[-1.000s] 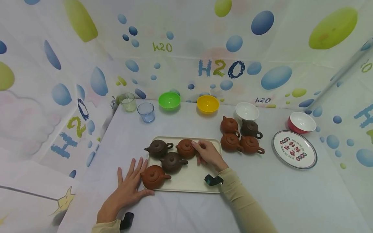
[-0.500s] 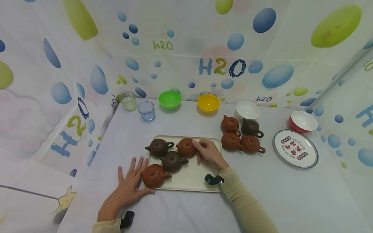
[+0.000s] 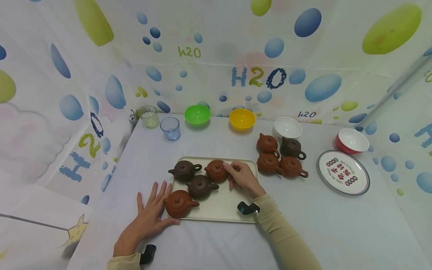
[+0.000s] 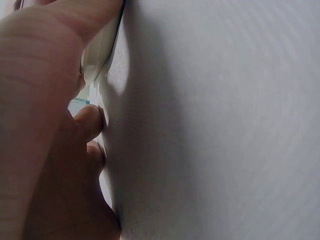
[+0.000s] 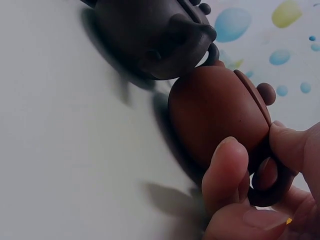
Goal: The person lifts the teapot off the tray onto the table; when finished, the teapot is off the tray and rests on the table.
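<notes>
The right hand (image 3: 242, 177) pinches the loop handle of the reddish teapot (image 3: 216, 171), which stands at the tray's (image 3: 225, 208) twelve o'clock edge with its handle toward three o'clock. The left hand (image 3: 150, 217) lies flat with fingers spread, apparently touching the tray's nine o'clock rim. Around it are three more teapots on the cream tray, on a white-covered table (image 3: 330, 225).
</notes>
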### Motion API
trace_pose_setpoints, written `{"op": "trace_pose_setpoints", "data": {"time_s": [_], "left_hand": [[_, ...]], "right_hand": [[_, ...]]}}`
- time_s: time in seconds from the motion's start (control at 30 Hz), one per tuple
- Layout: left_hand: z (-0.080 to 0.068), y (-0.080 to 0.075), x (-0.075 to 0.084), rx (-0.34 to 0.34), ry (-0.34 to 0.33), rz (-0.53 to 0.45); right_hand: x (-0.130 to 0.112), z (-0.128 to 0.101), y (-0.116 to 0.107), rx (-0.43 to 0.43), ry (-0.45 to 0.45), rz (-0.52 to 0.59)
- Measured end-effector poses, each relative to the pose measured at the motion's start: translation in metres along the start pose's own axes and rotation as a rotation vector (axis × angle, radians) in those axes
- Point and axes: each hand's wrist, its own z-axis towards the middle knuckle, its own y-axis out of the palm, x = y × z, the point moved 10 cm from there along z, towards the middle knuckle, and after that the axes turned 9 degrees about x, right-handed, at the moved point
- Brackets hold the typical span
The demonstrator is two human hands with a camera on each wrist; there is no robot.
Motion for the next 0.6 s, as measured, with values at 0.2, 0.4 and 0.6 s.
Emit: {"op": "trace_pose_setpoints", "data": {"time_s": [0.2, 0.4, 0.6], "left_hand": [[0.000, 0.000, 0.002, 0.007, 0.007, -0.003], [0.000, 0.001, 0.001, 0.004, 0.007, 0.000], [0.000, 0.000, 0.000, 0.006, 0.002, 0.007]], "right_hand": [[-0.002, -0.001, -0.001, -0.005, 0.007, 0.006], [-0.008, -0.005, -0.004, 0.018, 0.006, -0.004], [-0.018, -0.013, -0.007, 0.034, -0.019, 0.004]]}}
